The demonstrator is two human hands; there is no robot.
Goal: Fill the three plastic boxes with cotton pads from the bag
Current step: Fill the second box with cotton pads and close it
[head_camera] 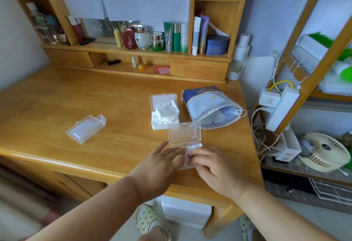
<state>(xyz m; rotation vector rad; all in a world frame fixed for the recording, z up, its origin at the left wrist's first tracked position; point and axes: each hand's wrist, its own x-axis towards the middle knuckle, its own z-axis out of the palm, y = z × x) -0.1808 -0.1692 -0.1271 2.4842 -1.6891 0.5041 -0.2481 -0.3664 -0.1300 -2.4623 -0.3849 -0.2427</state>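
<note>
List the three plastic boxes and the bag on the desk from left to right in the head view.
Closed clear box → open white box heaped with cotton pads → open clear box under the hands → bag.

Both hands cover most of the nearest box [192, 150] — its contents barely show, print on the bag [202, 96] unreadable.

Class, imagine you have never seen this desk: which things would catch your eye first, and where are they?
First, the two hands, left hand and right hand, meeting over the open clear box at the desk's near edge, pressing white cotton pads into it. Just behind stands an overfilled white box, with the blue drawstring bag at its right. A closed clear box lies apart, far left.
</note>
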